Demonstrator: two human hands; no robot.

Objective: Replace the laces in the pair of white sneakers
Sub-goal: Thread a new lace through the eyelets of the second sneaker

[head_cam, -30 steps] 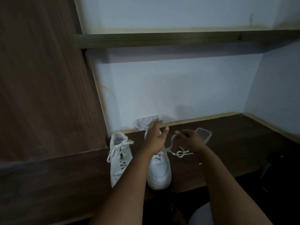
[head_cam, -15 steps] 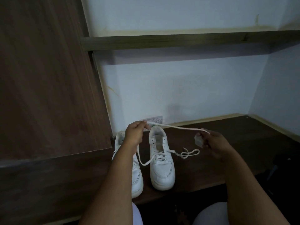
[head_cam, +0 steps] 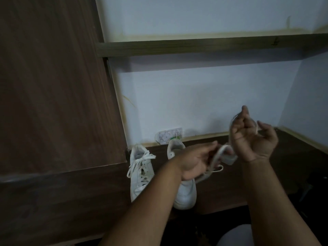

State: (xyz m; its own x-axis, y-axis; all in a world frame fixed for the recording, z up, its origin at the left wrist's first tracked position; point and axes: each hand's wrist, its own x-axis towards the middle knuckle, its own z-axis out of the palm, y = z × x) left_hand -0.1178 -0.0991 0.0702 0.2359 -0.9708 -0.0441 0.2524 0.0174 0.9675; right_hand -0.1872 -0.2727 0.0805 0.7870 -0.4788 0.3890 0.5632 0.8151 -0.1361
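Note:
Two white sneakers stand side by side on the dark wooden desk (head_cam: 292, 166), toes toward me. The left sneaker (head_cam: 141, 173) is laced, its lace ends hanging loose. My left forearm crosses over the right sneaker (head_cam: 185, 194) and hides its middle. A white lace (head_cam: 217, 157) runs from that shoe up between my hands. My left hand (head_cam: 197, 160) pinches the lace above the shoe. My right hand (head_cam: 252, 135) is raised, palm toward me, with the lace looped round its curled fingers.
A small clear plastic container (head_cam: 229, 159) sits on the desk behind my hands. A printed packet (head_cam: 168, 137) leans against the white wall behind the shoes. A dark wooden panel (head_cam: 53, 86) rises on the left and a shelf (head_cam: 195, 45) runs overhead.
My hands have come together from a wide stretch. The left hand moved right across the right sneaker; the right hand rose and the lace now loops round its fingers.

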